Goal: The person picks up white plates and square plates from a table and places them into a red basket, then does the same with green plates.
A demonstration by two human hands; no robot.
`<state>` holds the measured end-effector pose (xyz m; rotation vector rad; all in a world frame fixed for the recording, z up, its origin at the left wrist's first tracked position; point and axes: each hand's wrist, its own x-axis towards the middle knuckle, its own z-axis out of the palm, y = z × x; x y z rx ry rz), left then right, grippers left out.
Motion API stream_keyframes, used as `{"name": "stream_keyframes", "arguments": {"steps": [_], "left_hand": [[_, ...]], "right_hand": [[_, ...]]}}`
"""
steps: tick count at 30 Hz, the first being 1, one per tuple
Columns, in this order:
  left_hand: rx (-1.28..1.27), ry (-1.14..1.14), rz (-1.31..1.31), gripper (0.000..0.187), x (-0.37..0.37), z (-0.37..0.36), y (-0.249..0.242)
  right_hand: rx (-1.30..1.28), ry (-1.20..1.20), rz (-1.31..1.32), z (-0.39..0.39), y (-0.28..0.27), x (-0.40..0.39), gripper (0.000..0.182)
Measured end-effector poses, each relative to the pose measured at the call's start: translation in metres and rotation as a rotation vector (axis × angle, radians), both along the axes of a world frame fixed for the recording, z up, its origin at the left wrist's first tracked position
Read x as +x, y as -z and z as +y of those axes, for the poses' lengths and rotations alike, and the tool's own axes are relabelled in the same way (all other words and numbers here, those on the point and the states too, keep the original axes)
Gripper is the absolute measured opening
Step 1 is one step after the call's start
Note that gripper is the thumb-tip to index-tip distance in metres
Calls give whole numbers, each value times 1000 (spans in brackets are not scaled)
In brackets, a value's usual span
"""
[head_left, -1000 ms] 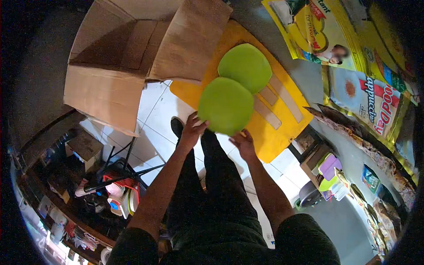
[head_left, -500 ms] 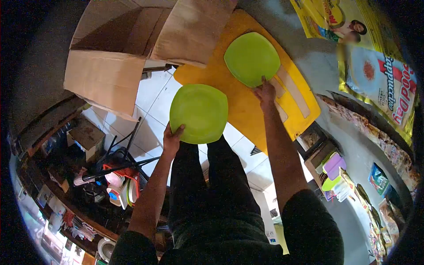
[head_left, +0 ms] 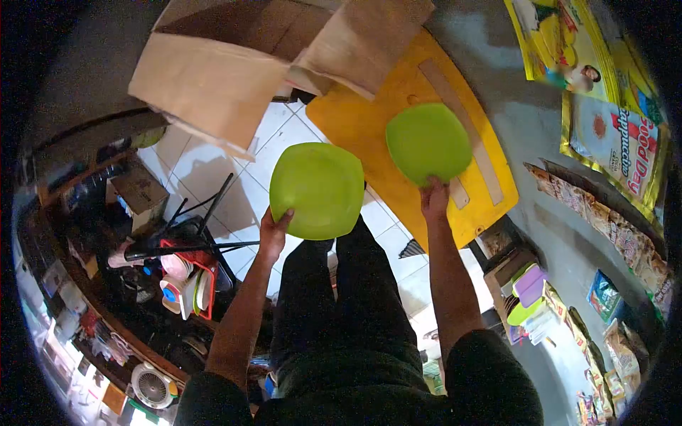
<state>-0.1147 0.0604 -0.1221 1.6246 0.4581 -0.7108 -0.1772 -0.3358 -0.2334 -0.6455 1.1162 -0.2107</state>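
My left hand (head_left: 275, 231) grips a green square plate (head_left: 316, 190) with rounded corners by its lower left edge, thumb on top. That plate is in front of my legs, over the tiled floor. A second green plate (head_left: 429, 143) of the same shape is in my right hand (head_left: 434, 197), which is closed on its near edge. It overlaps the yellow wooden tabletop (head_left: 387, 145) in this view. The two plates are apart, side by side.
An open cardboard box (head_left: 213, 85) stands at the upper left. A red rack of dishes (head_left: 204, 291) is at the lower left, beside black metal legs (head_left: 213, 213). Snack packets (head_left: 614, 135) hang along the right wall. A fan (head_left: 153, 385) sits at the bottom left.
The right-hand plate has come down toward me over the yellow tabletop. The left-hand plate has barely moved. The whole view has shifted slightly, with the box and tabletop now further right.
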Motion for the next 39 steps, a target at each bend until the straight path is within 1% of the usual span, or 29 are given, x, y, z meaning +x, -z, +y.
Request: {"name": "stream_keyframes", "arguments": {"steps": [1, 3, 4, 6, 7, 9, 11, 13, 15, 16, 17, 18, 19, 21, 23, 24, 26, 27, 28, 30, 32, 33, 34, 36, 38, 39], "left_hand": [[0, -14, -8, 44, -5, 6, -1], [-59, -152, 38, 46, -19, 18, -5], [-84, -180, -2, 46, -26, 24, -10], [-81, -218, 4, 43, -34, 38, -24], [-74, -242, 25, 41, -41, 47, -34], [-33, -295, -28, 41, -64, 71, -42], [12, -377, -103, 42, -88, 96, -57], [31, -395, -155, 42, -111, 122, -81], [34, -513, -209, 42, -136, 143, -112], [28, -587, -255, 41, -146, 152, -129], [23, -665, -301, 39, -157, 161, -145], [39, -660, -309, 37, -167, 174, -168], [43, -729, -336, 37, -182, 183, -186], [32, -874, -372, 35, -205, 202, -215], [61, -1005, -410, 33, -230, 216, -239], [101, -1086, -458, 32, -240, 219, -251], [142, -1255, -519, 34, -263, 222, -259], [145, -1301, -527, 34, -274, 222, -261], [183, -1348, -529, 34, -285, 220, -265], [219, -1474, -552, 35, -296, 208, -275], [253, -1558, -560, 35, -306, 195, -273], [285, -1601, -562, 35, -309, 190, -273], [326, -1636, -570, 40, -309, 183, -275], [333, -1724, -560, 40, -306, 170, -278], [333, -1797, -543, 40, -300, 158, -279], [340, -1836, -623, 40, -296, 154, -280]], "right_hand": [[0, -14, -8, 8, -8, -8, 22], [-145, -93, 107, 24, -23, -23, 23], [-147, -107, 93, 28, -28, -34, 23], [-60, -90, 215, 33, -37, -51, 26], [-62, -117, 197, 42, -49, -54, 26], [-159, -201, 167, 61, -75, -58, 31], [-292, -560, 45, 59, -66, -79, 50], [-612, -834, 22, 93, -135, -59, 50], [-530, -860, 37, 115, -161, -42, 53], [-414, -801, -9, 135, -183, -32, 54], [-426, -854, -68, 152, -202, -21, 54], [-401, -855, -71, 168, -218, -13, 54], [-375, -860, -61, 181, -233, -7, 53], [-393, -1006, -134, 205, -255, 17, 55], [-443, -1125, -185, 234, -282, 35, 50], [-426, -1140, -282, 250, -295, 42, 53], [-404, -1214, -330, 282, -330, 56, 53], [-378, -1241, -350, 297, -345, 62, 54], [-380, -1282, -367, 311, -355, 66, 54], [-351, -1266, -463, 332, -371, 73, 56], [-336, -1367, -533, 345, -387, 83, 56], [-319, -1428, -588, 352, -394, 88, 56], [-312, -1458, -603, 358, -400, 94, 56], [-242, -1519, -623, 364, -411, 104, 55], [-239, -1550, -662, 368, -421, 112, 53], [-239, -1561, -696, 370, -425, 116, 52]]}}
